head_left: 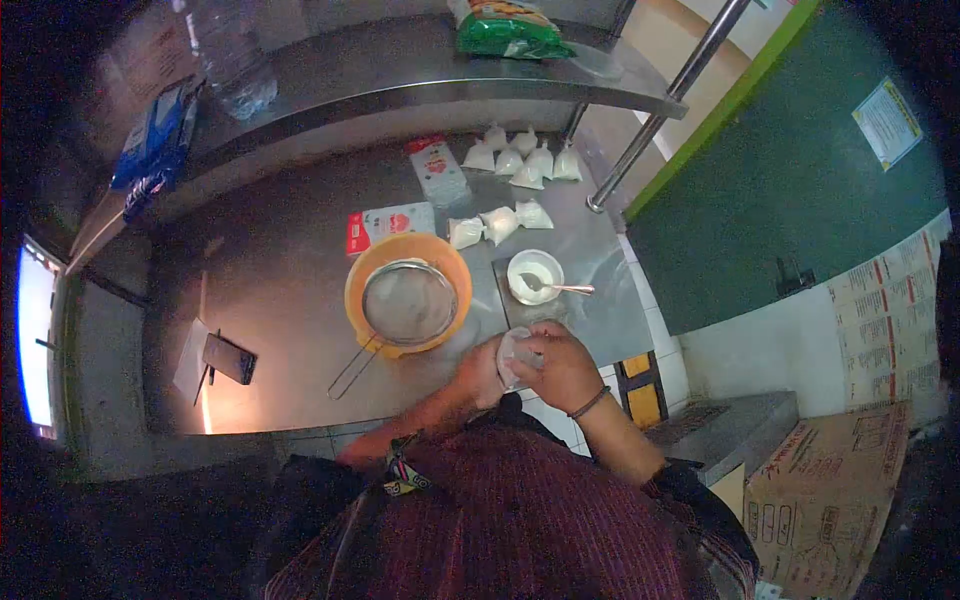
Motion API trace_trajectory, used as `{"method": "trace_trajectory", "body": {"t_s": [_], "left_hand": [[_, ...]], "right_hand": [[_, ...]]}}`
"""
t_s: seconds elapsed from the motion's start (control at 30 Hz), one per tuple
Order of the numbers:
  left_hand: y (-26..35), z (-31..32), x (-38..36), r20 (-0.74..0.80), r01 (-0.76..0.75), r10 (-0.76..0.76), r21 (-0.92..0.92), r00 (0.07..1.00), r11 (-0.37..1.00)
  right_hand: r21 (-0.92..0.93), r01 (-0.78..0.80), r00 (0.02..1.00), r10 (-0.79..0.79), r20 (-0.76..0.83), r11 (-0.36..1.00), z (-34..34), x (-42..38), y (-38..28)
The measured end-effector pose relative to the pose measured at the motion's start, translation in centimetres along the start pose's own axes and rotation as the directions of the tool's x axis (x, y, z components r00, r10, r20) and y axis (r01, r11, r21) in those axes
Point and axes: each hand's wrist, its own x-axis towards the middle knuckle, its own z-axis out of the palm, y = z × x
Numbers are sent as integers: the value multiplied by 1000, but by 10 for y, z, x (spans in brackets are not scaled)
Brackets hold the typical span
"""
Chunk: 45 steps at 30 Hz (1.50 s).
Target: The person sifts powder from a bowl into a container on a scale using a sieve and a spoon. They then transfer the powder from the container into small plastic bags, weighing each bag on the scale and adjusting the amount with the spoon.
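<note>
A small clear plastic bag with something whitish in it is held close to my body, at the counter's front edge. My left hand is closed around its left side. From the right, my right hand pinches the bag's upper part. Just beyond stands a white bowl of white powder, with a spoon resting in it. Left of the bowl, a wire sieve lies across an orange basin. Several knotted bags of white powder stand farther back.
Two red-and-white packs lie behind the basin. A phone stands at the left of the steel counter. Overhead runs a steel shelf with a green package. A cardboard box sits at lower right.
</note>
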Motion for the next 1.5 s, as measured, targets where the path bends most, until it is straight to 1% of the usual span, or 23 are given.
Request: {"method": "trace_trajectory", "body": {"t_s": [0.03, 0.1, 0.2, 0.23, 0.3, 0.33, 0.4, 0.43, 0.5, 0.53, 0.6, 0.63, 0.67, 0.7, 0.83, 0.93, 1.0, 1.03, 1.1, 1.23, 1.3, 1.43, 1.5], "left_hand": [[-6, 1, 0, -2, 5, -5, 9, 1000, 1000], [-7, 6, -4, -77, -187, 243, 432, 967, 882], [7, 16, -10, 36, -285, 580, 894, 814, 345], [-8, 10, -7, 35, -278, 577, 899, 816, 338], [-35, -4, 6, 137, -158, 267, 986, 954, 59], [-37, 0, 8, 125, -143, 267, 988, 956, 50], [-34, 10, 9, -193, 85, 187, 880, 963, 468], [-57, 2, 14, -205, 98, 189, 882, 960, 460], [-124, -24, 25, -414, 5, 190, 426, 890, 905], [-69, 4, 18, -423, 15, 155, 371, 893, 929], [63, 69, 5, -439, 36, 84, 257, 895, 966], [56, 70, 12, -449, 42, 83, 262, 890, 964], [42, 66, 21, -525, -31, -117, -265, 843, 964], [32, 61, 26, -485, -145, -325, -708, 812, 691], [13, 51, 29, -505, -182, -346, -734, 791, 655], [27, 59, 31, -572, -174, -290, -620, 767, 765], [54, 69, 32, -347, -114, -222, -731, 911, 673], [50, 63, 33, -346, -114, -221, -730, 912, 674], [45, 53, 32, -181, 25, -315, -833, 932, 552], [52, 55, 32, -216, 50, -390, -820, 895, 570], [52, 52, 33, -322, -21, -441, -826, 838, 564], [42, 35, 39, -272, -34, -398, -858, 876, 512], [36, 29, 37, -497, -180, -43, -392, 867, 902]], "right_hand": [[9, 0, 1000, 0, -4, 1000, -4, 1, 3], [-71, -51, 967, 67, 244, 996, -14, 2, 7], [-41, -89, 978, 95, 184, 995, -8, -2, 22], [-30, -84, 979, 88, 183, 996, -5, -3, 28], [67, 22, 1000, -22, 7, 997, -3, -2, 38], [79, 34, 999, -35, 9, 996, -4, -1, 40], [53, 67, 991, -60, -120, 996, -8, 0, 43], [65, 79, 990, -71, -119, 995, -13, 1, 45], [131, 130, 988, -118, -96, 983, -22, 4, 53], [143, 144, 987, -131, -92, 979, -22, 4, 57], [154, 82, 990, -99, 101, 985, -19, 0, 64], [166, 89, 989, -107, 103, 982, -21, 1, 67], [151, 120, 966, -150, 211, 981, -24, 5, 68], [139, 152, 929, -189, 317, 979, -26, 7, 70], [176, 219, 924, -262, 279, 960, -26, 8, 72], [92, 89, 932, -116, 342, 992, -27, 10, 71], [42, 245, 922, -246, 300, 969, -18, 10, 78], [41, 245, 922, -246, 299, 969, -16, 11, 79], [140, 254, 918, -284, 275, 957, -13, 11, 79], [213, 261, 919, -309, 243, 942, -1, 8, 86], [334, 130, 950, -214, 228, 934, -11, 8, 82], [267, 242, 945, -290, 155, 933, -30, 17, 78], [235, 332, 929, -360, 88, 914, -32, 21, 84]]}}
